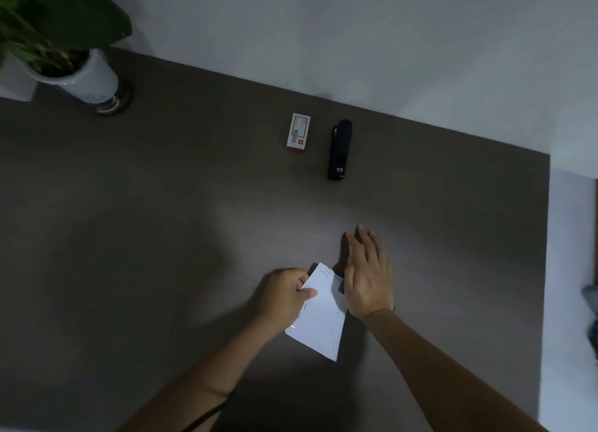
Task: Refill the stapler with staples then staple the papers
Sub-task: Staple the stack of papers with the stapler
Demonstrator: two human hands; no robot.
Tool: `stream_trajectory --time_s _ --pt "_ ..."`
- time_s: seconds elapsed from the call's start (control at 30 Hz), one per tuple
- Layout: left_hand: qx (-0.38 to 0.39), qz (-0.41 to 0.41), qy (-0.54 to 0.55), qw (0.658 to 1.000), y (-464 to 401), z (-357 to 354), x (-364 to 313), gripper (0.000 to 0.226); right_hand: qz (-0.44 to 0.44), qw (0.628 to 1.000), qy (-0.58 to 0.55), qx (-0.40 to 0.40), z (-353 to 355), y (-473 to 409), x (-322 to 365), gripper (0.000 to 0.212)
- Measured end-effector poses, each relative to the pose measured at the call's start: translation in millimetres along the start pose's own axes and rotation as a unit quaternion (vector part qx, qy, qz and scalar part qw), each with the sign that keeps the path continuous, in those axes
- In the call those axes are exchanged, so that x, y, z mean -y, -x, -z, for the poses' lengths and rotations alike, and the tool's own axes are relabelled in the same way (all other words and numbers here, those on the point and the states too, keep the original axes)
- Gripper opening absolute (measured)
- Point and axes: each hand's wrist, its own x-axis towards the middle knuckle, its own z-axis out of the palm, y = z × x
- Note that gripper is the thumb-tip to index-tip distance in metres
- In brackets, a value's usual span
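Note:
A black stapler (339, 149) lies shut on the dark table (161, 205), toward the far edge. Just left of it is a small white and red box of staples (298, 132). Close to me, my left hand (286, 294) pinches the left edge of a small stack of white papers (318, 315), thumb on top. My right hand (367, 271) is flat with fingers stretched out, just right of the papers and touching their right edge. It holds nothing. Both hands are well short of the stapler.
A potted plant (64, 43) in a white pot stands on a coaster at the far left corner. A pale wall (356, 27) runs behind the table. The table's right edge (547, 237) drops to a light floor, where a dark object (590, 305) lies.

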Motion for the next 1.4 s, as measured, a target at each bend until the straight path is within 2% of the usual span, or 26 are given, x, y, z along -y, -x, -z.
stream_trajectory --time_s 0.1,0.3,0.37,0.47,0.57,0.77,0.93,1.07,1.17,1.23,1.3,1.4 --pt "0.012 -0.002 0.011 1.0 0 4 -1 0.026 -0.025 0.996 -0.086 -0.006 6 5 -6 0.045" --pt "0.013 0.0 -0.001 1.0 8 10 -6 0.03 -0.075 0.982 -0.161 -0.062 33 33 -10 0.026" --pt "0.003 0.005 -0.003 1.0 11 13 -6 0.032 -0.081 0.986 -0.135 -0.044 39 56 -15 0.028" --pt "-0.006 0.01 0.015 1.0 15 22 -1 0.028 -0.075 0.994 -0.08 0.008 39 80 -20 0.044" --pt "-0.02 0.015 0.022 0.999 17 29 6 0.024 -0.121 0.987 -0.103 0.033 40 75 -13 0.041" --pt "-0.05 0.022 0.032 0.998 13 43 17 0.027 -0.201 0.963 -0.176 -0.049 75 -41 8 0.032" --pt "-0.07 0.032 0.048 0.996 9 48 26 0.027 -0.211 0.958 -0.18 -0.071 109 -148 25 0.037" --pt "-0.085 0.029 0.065 0.994 6 52 27 0.03 -0.22 0.956 -0.187 -0.057 116 -188 38 0.043" --pt "-0.088 0.026 0.08 0.993 5 53 24 0.029 -0.187 0.971 -0.099 -0.111 114 -189 51 0.057" --pt "-0.083 0.025 0.091 0.992 4 55 21 0.028 -0.092 0.98 -0.035 -0.171 110 -181 60 0.061" --pt "-0.075 0.026 0.099 0.992 2 57 20 0.028 0.009 0.99 -0.011 -0.141 103 -176 68 0.065" --pt "-0.069 0.029 0.102 0.992 4 61 21 0.026 0.034 0.999 0.009 -0.032 89 -173 78 0.077"
